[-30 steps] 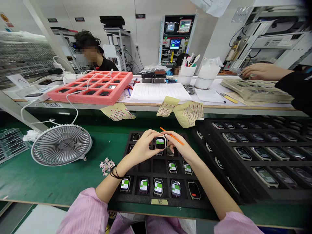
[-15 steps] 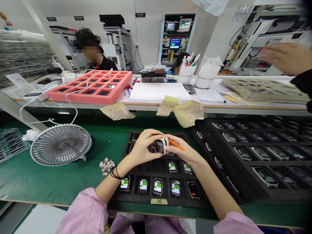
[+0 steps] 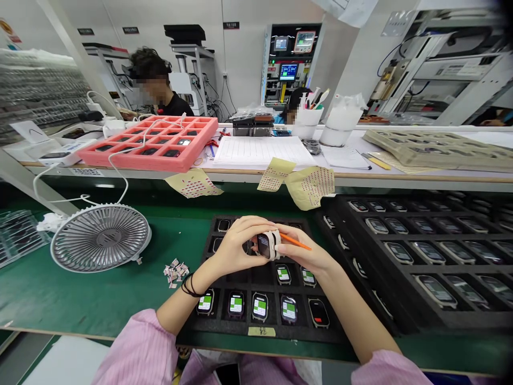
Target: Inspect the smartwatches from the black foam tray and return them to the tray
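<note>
In the middle of the view, above a black foam tray (image 3: 260, 332), I hold a smartwatch (image 3: 264, 245) with a dark screen and a pale case. My left hand (image 3: 236, 243) is closed around its left side, fingers over the top and thumb underneath. My right hand (image 3: 308, 251) is closed at its right side, with the thumb against the pale case. A thin orange stick (image 3: 296, 241) lies in the right hand, pointing down to the right. Below, several watches in the tray show green and white screens; one watch (image 3: 318, 313) shows a red mark.
Black trays of watches (image 3: 436, 251) are stacked at right. A fan (image 3: 100, 238) and small loose pieces (image 3: 175, 272) lie on the green bench at left. The shelf ahead bears a pink foam tray (image 3: 192, 155), paper sheets (image 3: 262, 149) and a beige tray (image 3: 436, 152). A co-worker (image 3: 154, 80) sits beyond.
Both hands and the watch have shifted slightly down and right, and the orange stick has moved right. Another person's hand at the upper right has left the view.
</note>
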